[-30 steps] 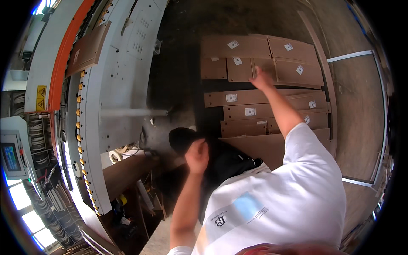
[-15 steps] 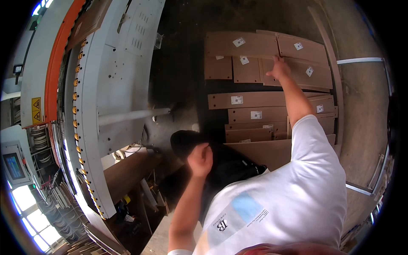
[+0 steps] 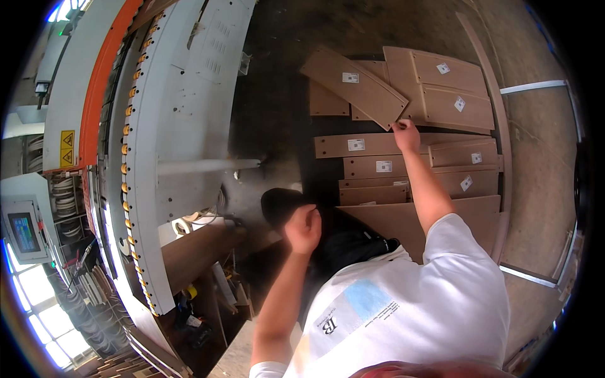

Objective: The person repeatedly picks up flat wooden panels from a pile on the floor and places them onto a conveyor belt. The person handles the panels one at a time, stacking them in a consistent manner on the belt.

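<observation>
My right hand (image 3: 406, 136) pinches the near corner of a long brown board (image 3: 353, 88) with a white label. That board lies slanted across other brown boards in the far row. Beside it, toward the right, two labelled boards (image 3: 450, 82) rest on a larger board. Over my black trousers, my left hand (image 3: 304, 229) is loosely curled with nothing visible in it and touches no board. Nearer to me than the slanted board lies a long labelled strip board (image 3: 359, 146), with shorter boards (image 3: 463, 153) to its right.
A large grey machine (image 3: 195, 113) with an orange strip and a row of yellow rollers (image 3: 128, 110) stands to the left. A pale bar (image 3: 208, 166) juts from it toward me. A wide brown board (image 3: 435, 217) lies near my right side. Metal rails (image 3: 535, 87) are at the right.
The long board has swung from lying straight to slanted, its near end pulled toward me. My right hand has come closer with that corner. The left hand has shifted slightly right.
</observation>
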The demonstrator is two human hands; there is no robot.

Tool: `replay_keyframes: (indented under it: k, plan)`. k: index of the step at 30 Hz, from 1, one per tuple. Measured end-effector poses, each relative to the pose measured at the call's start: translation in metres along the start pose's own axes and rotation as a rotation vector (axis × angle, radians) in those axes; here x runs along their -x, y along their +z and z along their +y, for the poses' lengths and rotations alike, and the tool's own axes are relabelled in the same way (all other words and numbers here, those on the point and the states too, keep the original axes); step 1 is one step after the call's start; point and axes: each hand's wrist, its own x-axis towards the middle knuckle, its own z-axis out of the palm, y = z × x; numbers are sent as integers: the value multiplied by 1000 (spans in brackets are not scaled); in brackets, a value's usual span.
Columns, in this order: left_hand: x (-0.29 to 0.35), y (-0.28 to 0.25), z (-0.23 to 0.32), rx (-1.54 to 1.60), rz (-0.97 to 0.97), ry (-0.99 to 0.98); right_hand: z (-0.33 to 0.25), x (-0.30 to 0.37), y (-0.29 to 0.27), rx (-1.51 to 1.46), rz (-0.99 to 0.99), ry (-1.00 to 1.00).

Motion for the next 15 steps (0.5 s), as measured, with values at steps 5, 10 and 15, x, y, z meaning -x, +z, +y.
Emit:
replay_keyframes:
  k: [5,10,15]
  plan:
    - [4,-3,0,15,48,0,-15,-10,0,-800,-304,455]
    - [8,-5,1,47,71,-16,-55,-2,-16,-744,-332,565]
    - [8,-6,-1,43,100,36,-87,30,-14,-999,-603,407]
